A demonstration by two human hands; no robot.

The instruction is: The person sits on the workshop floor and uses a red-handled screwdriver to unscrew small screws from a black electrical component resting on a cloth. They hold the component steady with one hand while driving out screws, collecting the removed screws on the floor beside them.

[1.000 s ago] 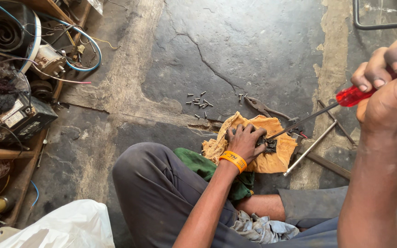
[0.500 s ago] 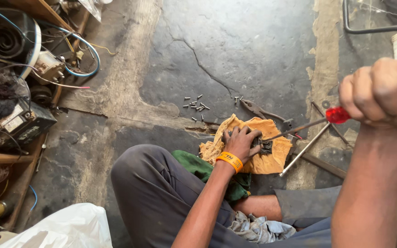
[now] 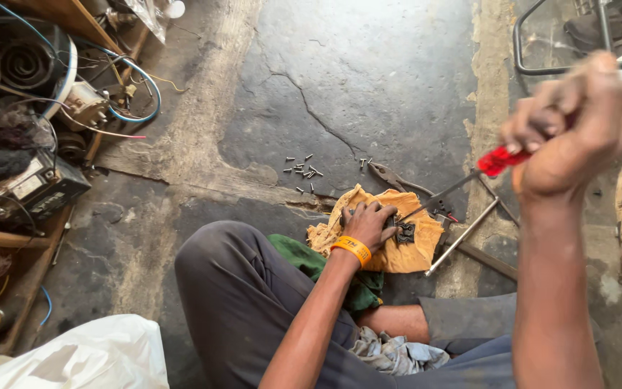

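My right hand (image 3: 570, 130) is raised close to the camera, fist closed on the red handle of a screwdriver (image 3: 494, 160); its thin shaft slants down-left toward a small dark metal part (image 3: 403, 232). My left hand (image 3: 368, 223), with an orange wristband, presses down on that part and on a yellow-orange cloth (image 3: 404, 252) spread on the floor. I sit cross-legged in grey trousers, my knee (image 3: 239, 288) in front of the cloth.
Several small screws (image 3: 304, 171) lie scattered on the cracked stone floor beyond the cloth, pliers (image 3: 390, 175) next to them. A metal rod (image 3: 462, 236) lies right of the cloth. Wires, coils and a boxy device (image 3: 30, 187) crowd the left. A white bag (image 3: 80, 360) is at bottom left.
My right hand with the screwdriver has swung in toward the centre and turned at the wrist. The left hand stays on the cloth.
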